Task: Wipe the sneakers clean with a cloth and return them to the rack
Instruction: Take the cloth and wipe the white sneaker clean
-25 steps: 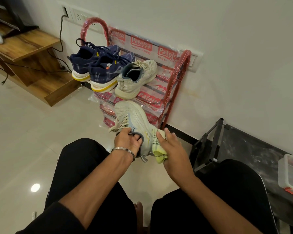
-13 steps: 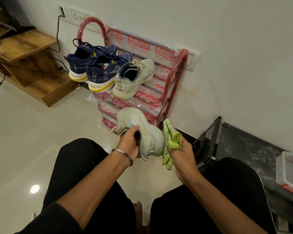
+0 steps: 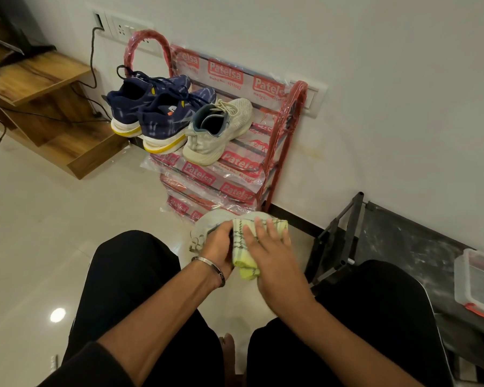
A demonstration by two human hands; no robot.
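- Two hands worked one off-white mesh sneaker (image 3: 207, 220), held low between the person's knees, just in front of the red metal shoe rack (image 3: 274, 152).
- Left hand (image 3: 218, 247) gripped the sneaker at its collar.
- Right hand (image 3: 268, 247) lay with fingers spread flat, pressing a yellow-green checked cloth (image 3: 242, 248) onto the sneaker's side.
- Step in hand, by my judgement: wiping.
- Next it likely needs placing beside its off-white mate (image 3: 218, 132) and the pair of navy sneakers (image 3: 151, 107) on the top shelf.
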